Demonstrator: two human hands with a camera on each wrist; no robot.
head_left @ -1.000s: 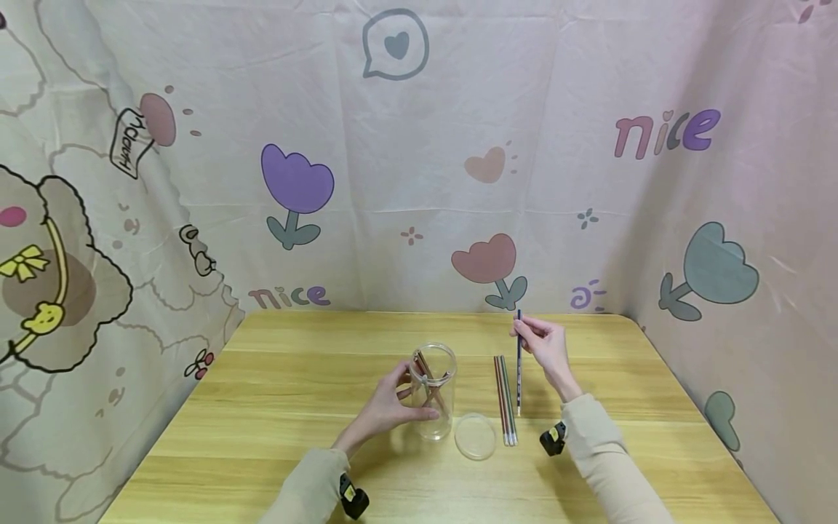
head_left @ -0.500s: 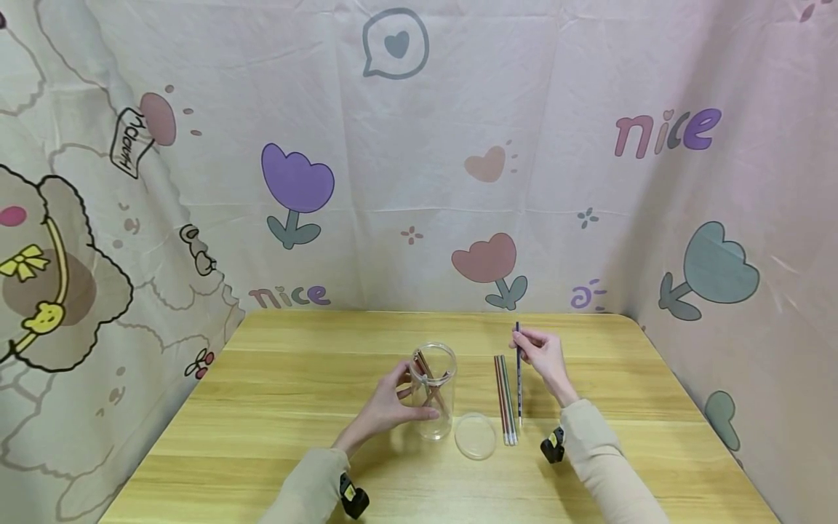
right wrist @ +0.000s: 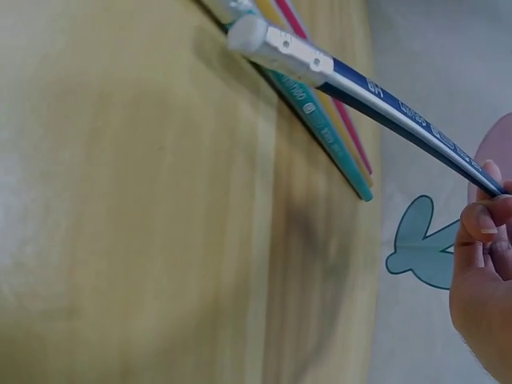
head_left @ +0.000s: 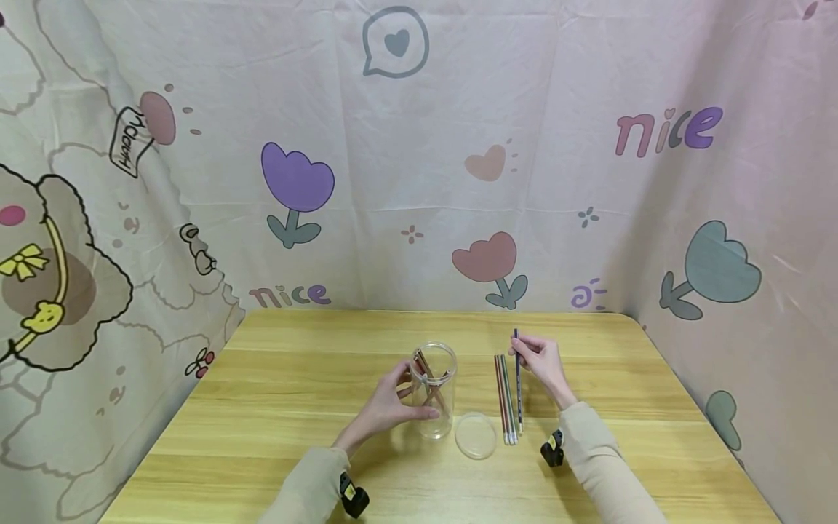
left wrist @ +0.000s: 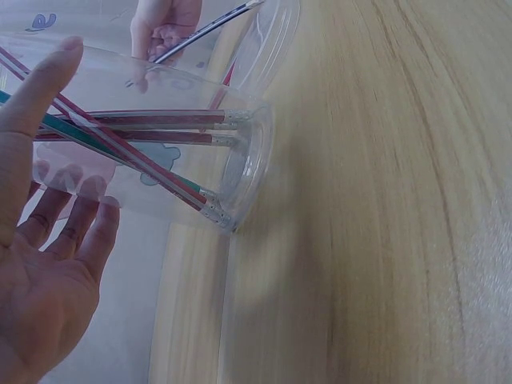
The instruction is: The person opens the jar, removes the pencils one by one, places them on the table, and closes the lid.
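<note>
My left hand (head_left: 380, 407) holds a clear jar (head_left: 434, 431) upright, thumb on the near side and fingers around the far side. Several red pencils and a green pencil (left wrist: 76, 132) lean inside, eraser ends at the bottom in the left wrist view. Between thumb and fingertips, my right hand (head_left: 542, 364) pinches a dark blue pencil (right wrist: 400, 112) near its far end. Its white eraser (right wrist: 248, 34) points toward the person. Just left of it, a red pencil (right wrist: 360, 146), a yellow pencil (right wrist: 340, 128) and a green pencil (right wrist: 316, 120) lie side by side on the table.
A round clear lid (head_left: 476, 437) lies flat between the jar and the loose pencils. The wooden table (head_left: 294, 378) ends at a patterned cloth (head_left: 393, 182) at the back and sides. Each wrist carries a small black camera (head_left: 354, 498).
The right hand has come down and slightly nearer with the blue pencil, bringing it alongside the loose pencils. The left hand and jar have stayed in place.
</note>
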